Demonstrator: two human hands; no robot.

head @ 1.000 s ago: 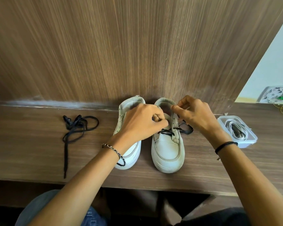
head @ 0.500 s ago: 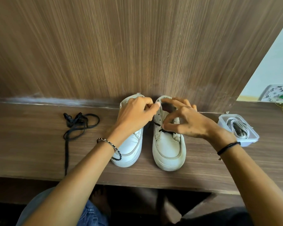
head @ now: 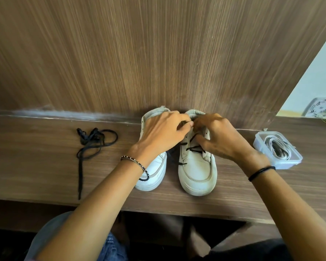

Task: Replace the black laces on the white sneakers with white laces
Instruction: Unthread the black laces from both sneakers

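Two white sneakers stand side by side against the wooden wall, toes toward me. The left sneaker (head: 154, 172) has no lace. The right sneaker (head: 196, 172) still carries a black lace (head: 195, 148) in its lower eyelets, with a loose end hanging between the shoes. My left hand (head: 164, 134) reaches across the left sneaker, its fingers curled at the top of the right sneaker's tongue. My right hand (head: 220, 136) pinches the black lace near the upper eyelets. A removed black lace (head: 94, 142) lies loose at the left. White laces (head: 277, 147) sit in a clear plastic box (head: 290, 162).
The wooden shelf (head: 45, 166) ends in a front edge close to my knees. A wood-grain wall (head: 158, 53) rises right behind the shoes. At the far right edge lies a patterned plate (head: 322, 108).
My two hands have drawn together at the top of the right sneaker. The right hand shifted from the middle eyelets up toward the tongue, and a lace end now hangs between the shoes.
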